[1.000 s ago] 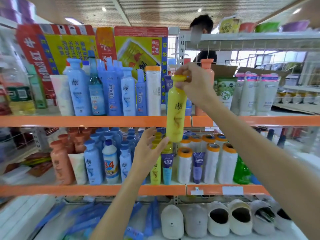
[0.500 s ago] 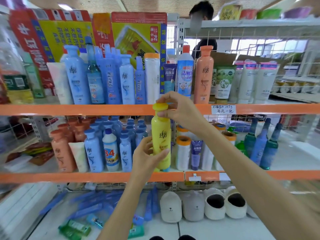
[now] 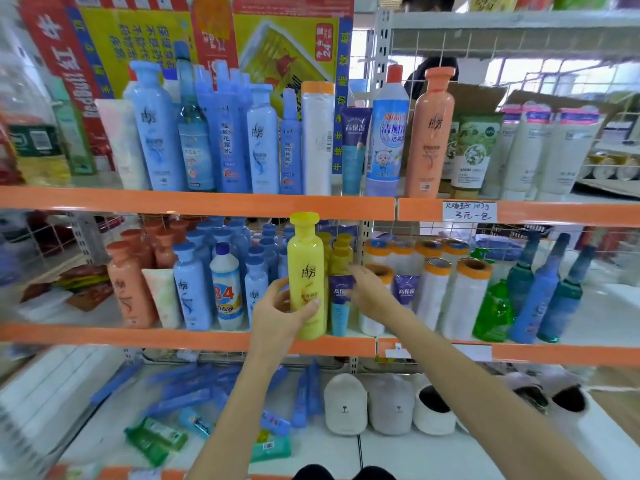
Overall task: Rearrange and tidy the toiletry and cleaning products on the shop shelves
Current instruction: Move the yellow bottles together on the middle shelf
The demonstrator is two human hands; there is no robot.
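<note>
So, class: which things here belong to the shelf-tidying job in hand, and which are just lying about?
In the job:
yellow bottle
left hand
right hand
purple tube

Just lying about:
slippers
cardboard box
price label

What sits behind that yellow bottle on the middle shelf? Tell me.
Behind the yellow bottle, gripped by the left hand, stand more yellow bottles. Only their tops show; how far that row runs is hidden.
</note>
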